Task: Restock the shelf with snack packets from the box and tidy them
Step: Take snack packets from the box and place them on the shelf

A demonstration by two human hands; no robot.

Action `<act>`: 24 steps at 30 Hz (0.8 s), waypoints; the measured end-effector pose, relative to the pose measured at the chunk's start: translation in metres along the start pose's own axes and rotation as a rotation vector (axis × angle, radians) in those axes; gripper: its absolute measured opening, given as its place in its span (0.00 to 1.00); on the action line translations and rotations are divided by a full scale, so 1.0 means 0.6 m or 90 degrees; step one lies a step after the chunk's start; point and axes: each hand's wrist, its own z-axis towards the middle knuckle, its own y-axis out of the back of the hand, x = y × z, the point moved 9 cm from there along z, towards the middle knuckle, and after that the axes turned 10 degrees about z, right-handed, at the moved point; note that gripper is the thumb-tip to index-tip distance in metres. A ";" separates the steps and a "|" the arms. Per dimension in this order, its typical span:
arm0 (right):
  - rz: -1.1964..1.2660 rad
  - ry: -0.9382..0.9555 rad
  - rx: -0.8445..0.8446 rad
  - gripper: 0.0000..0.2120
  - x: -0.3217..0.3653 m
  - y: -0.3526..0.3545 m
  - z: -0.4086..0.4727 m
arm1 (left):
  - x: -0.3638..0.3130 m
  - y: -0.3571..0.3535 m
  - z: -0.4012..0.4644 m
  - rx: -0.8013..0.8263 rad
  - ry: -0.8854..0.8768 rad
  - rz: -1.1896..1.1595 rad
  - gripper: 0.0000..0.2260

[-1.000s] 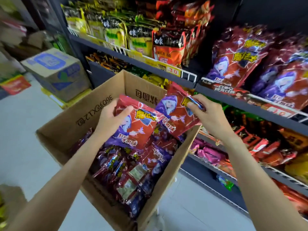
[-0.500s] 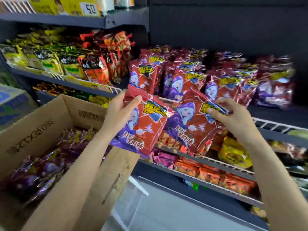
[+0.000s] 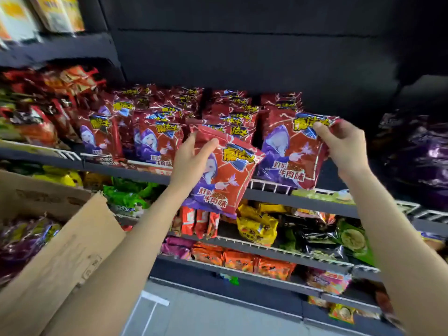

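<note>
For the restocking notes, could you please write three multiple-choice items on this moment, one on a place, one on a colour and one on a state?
1. Where is the cardboard box?
A. At the lower left, beside the person's left arm
B. On the top shelf
C. Under the right hand

2. What is the main colour of the packet in the left hand?
A. Green
B. Red
C. Yellow

3. What is the right hand doing?
A. Hanging with nothing in it
B. Pressing flat on the wire shelf
C. Pinching a packet's top corner

Answers:
1 A: the open box shows at the lower left with packets inside.
2 B: the left packet is red with a purple-cloaked figure.
3 C: fingers and thumb close on the top corner of the right packet, which is at the wire shelf edge.
</note>
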 end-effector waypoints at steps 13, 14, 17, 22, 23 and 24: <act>0.124 -0.247 0.154 0.14 -0.188 -0.061 0.162 | -0.056 -0.160 0.117 -0.037 -0.061 -0.005 0.14; 0.173 -0.270 0.150 0.17 -0.193 -0.058 0.157 | -0.057 -0.175 0.124 -0.028 -0.060 0.001 0.15; 0.251 -0.318 0.140 0.17 -0.200 -0.045 0.138 | -0.042 -0.229 0.150 0.009 -0.034 0.010 0.14; 0.195 -0.239 0.073 0.16 -0.186 -0.013 0.100 | 0.004 -0.288 0.167 0.018 0.020 0.056 0.21; 0.139 -0.196 0.066 0.16 -0.176 -0.007 0.093 | 0.007 -0.294 0.166 0.017 0.017 0.072 0.23; 0.064 -0.143 0.068 0.16 -0.165 -0.005 0.085 | 0.007 -0.300 0.166 0.020 0.002 0.108 0.26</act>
